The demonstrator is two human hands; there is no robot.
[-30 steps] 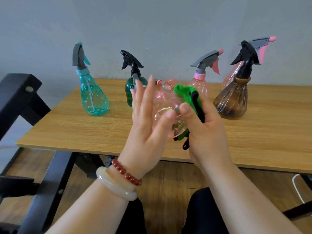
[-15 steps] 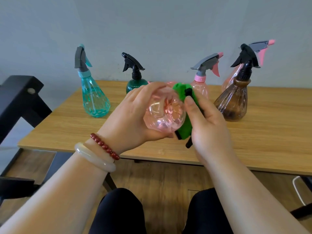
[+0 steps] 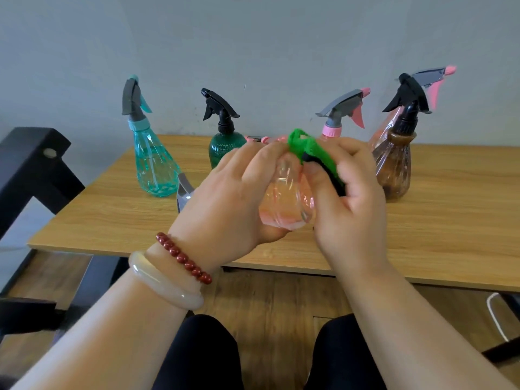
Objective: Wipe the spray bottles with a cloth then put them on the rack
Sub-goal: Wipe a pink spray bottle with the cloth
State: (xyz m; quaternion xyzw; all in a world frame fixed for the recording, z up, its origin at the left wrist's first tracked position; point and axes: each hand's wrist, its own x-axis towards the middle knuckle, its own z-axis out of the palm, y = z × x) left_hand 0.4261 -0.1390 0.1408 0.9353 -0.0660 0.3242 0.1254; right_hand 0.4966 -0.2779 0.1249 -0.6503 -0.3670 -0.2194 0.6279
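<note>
- Gripping a pink bottle [image 3: 284, 204] in the left hand [image 3: 230, 201], above the desk [image 3: 98, 220].
- Pinching a green cloth [image 3: 320, 153] in the right hand [image 3: 354, 198], against the bottle's right side.

Pink clear spray bottle [image 3: 284, 201] held tilted, green cloth [image 3: 315, 153] against it

Perhaps six spray bottles [image 3: 153, 167], one cloth [image 3: 315, 153], two bracelets [image 3: 183, 261]

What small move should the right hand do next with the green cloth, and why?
Probably draw the green cloth along the pink bottle toward its lower end. The right hand holds it at the bottle's upper side, the left hand grips the body, and the lower end is bare.
</note>
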